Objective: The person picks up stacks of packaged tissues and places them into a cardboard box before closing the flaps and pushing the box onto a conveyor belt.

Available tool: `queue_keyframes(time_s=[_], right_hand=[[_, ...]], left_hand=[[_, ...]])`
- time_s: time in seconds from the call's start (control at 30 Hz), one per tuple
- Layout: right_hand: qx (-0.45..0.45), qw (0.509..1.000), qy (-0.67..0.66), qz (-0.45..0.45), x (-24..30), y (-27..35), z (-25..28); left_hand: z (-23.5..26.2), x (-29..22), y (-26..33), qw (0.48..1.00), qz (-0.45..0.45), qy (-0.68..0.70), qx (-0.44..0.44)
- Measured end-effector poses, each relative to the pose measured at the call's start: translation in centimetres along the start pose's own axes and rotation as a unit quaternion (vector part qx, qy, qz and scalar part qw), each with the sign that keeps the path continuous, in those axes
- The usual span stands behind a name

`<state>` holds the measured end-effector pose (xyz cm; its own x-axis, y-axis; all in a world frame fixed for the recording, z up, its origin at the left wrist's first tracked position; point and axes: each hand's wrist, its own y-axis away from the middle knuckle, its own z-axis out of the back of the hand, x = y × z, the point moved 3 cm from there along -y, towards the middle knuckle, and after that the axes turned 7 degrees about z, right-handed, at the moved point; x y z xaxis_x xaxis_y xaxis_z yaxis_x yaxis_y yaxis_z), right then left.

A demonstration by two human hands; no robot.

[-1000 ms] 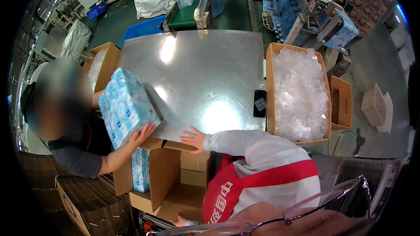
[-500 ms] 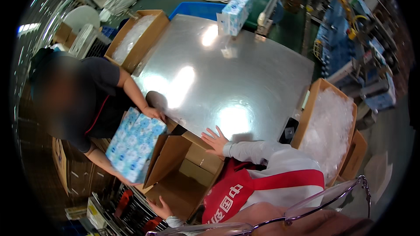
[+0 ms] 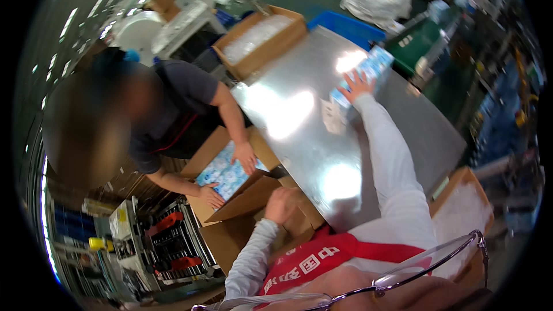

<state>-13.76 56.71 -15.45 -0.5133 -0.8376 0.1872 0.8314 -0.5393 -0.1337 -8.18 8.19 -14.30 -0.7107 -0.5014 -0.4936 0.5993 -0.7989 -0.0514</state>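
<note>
My right hand (image 3: 355,86) reaches far across the shiny metal table (image 3: 311,144) and grips the near end of a blue and white wrapped package (image 3: 375,64) lying there. My left hand (image 3: 280,204) is closed on a flap of an open cardboard box (image 3: 230,212) that stands below the table's near edge. Inside that box lies another blue and white package (image 3: 222,173). A co-worker in a dark shirt at the left presses it down with both hands, one hand (image 3: 246,158) on its top and the other hand (image 3: 210,196) at its lower edge.
A cardboard box of clear plastic bags (image 3: 259,37) sits at the table's far corner, with a blue crate (image 3: 345,26) behind it. Another box of bags (image 3: 461,213) stands at my right. A metal cart with red-handled tools (image 3: 173,242) is at the lower left.
My right hand has gone from the table's near edge out to the package at the far side. The co-worker's package has gone down into the box. My left hand has moved up onto the flap.
</note>
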Motion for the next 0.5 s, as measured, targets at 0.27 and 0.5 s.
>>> queue_keyframes(time_s=[0.27, 0.5], right_hand=[[-0.023, 0.987, 0.021, 0.157, 10.3, 16.0, 0.8], [-0.144, 0.984, 0.032, 0.101, 4.9, 15.1, 0.3]], left_hand=[[-2.3, -5.0, -5.8, 0.993, -0.041, 0.062, -0.095], [-4.7, -8.0, -6.7, 0.988, 0.037, -0.141, -0.045]])
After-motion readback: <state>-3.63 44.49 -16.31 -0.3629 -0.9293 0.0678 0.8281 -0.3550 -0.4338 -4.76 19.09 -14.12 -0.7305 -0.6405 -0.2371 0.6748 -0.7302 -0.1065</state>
